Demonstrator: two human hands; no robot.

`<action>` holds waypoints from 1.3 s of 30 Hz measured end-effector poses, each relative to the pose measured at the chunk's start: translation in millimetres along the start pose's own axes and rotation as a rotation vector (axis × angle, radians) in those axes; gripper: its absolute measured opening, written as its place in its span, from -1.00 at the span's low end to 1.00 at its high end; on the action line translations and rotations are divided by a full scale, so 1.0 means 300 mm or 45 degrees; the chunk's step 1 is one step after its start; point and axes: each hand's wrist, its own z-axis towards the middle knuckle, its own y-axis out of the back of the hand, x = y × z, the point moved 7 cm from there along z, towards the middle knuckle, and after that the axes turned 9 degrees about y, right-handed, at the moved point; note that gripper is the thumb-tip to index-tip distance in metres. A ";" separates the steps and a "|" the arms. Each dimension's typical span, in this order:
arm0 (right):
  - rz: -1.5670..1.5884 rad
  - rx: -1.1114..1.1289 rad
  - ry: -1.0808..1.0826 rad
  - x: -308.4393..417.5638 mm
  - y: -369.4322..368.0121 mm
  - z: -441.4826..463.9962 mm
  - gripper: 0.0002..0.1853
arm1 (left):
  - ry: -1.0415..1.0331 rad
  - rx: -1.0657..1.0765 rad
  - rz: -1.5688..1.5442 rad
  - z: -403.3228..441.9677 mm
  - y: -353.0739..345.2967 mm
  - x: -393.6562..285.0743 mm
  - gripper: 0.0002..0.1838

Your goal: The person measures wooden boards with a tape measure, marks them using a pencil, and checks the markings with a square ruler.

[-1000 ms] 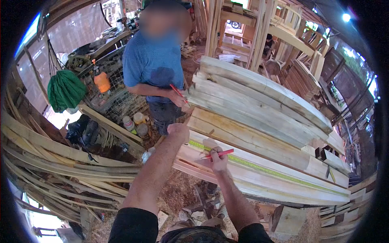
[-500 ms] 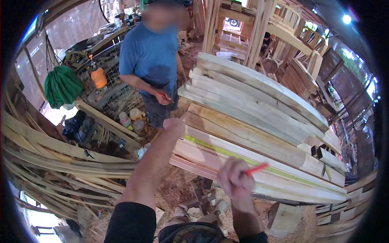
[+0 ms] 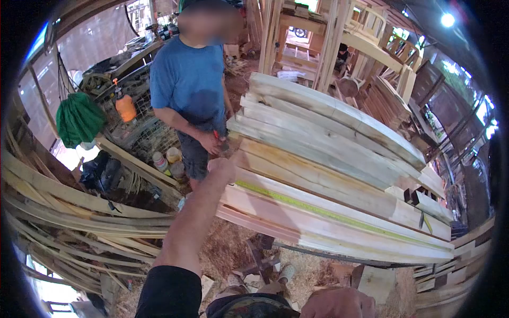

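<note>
My left hand is closed at the left end of a pale board; what its fingers hold is hidden. From beside it a yellow-green measuring tape runs along the board to the right. Low in the view, near my waist, is my right hand, its back towards the camera and its fingers hidden; no pencil shows there. Across the boards stands a co-worker in a blue shirt, whose hand holds a red pencil.
Several grey-white planks lie behind the taped board. Curved wood strips are piled at the left. An orange sprayer and a green cloth bundle are at the back left. Wood shavings cover the floor.
My right hand, with a red pencil earlier, has moved from the board down to my waist. My left hand remains at the board's end. The co-worker's hand has drawn back and down.
</note>
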 end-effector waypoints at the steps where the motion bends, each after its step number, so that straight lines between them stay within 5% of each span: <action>1: -0.018 0.001 -0.002 0.003 -0.002 -0.001 -0.72 | -0.017 -0.021 -0.022 -0.005 0.008 0.001 -0.60; 10: -0.262 -0.031 0.022 0.034 0.014 -0.006 -0.73 | -0.034 0.043 0.015 -0.046 0.046 -0.020 -0.59; 14: -0.709 -0.126 -0.024 0.084 0.043 -0.081 -0.74 | -0.048 0.069 0.068 0.004 -0.010 -0.003 -0.57; 18: -1.709 -0.564 -0.518 0.073 0.250 -0.334 -0.74 | -0.050 0.045 0.028 0.001 -0.002 -0.007 -0.58; 21: -1.682 -0.892 -0.601 0.105 0.476 -0.691 -0.76 | -0.025 -0.003 0.010 0.031 -0.024 0.002 -0.59; 23: -1.444 -1.390 -0.896 0.218 0.584 -0.936 -0.68 | -0.056 0.024 0.020 0.020 -0.017 -0.003 -0.57; 25: -1.226 -1.481 -0.393 0.302 0.653 -0.964 -0.58 | -0.070 0.031 0.021 0.023 -0.022 0.001 -0.55; 27: -1.406 -1.735 -0.290 0.465 0.704 -1.101 -0.43 | -0.080 0.013 0.011 0.033 -0.028 0.000 -0.54; 28: -1.333 -1.636 -0.480 0.517 0.714 -1.125 -0.51 | -0.078 0.018 0.012 0.033 -0.025 -0.002 -0.55; 31: -2.163 -1.419 -0.626 0.615 0.770 -1.155 -0.64 | -0.084 0.037 0.023 0.010 -0.009 -0.009 -0.56; 32: -2.330 -1.255 -0.514 0.605 0.764 -1.130 -0.83 | -0.092 0.043 0.032 0.002 0.002 -0.012 -0.56; 36: -3.094 -0.539 -0.831 0.598 0.773 -1.179 -0.83 | -0.101 0.024 0.051 -0.001 0.005 -0.015 -0.58; 39: -3.178 -0.174 -0.851 0.557 0.754 -1.184 -0.83 | -0.078 0.038 0.049 -0.001 0.005 -0.010 -0.59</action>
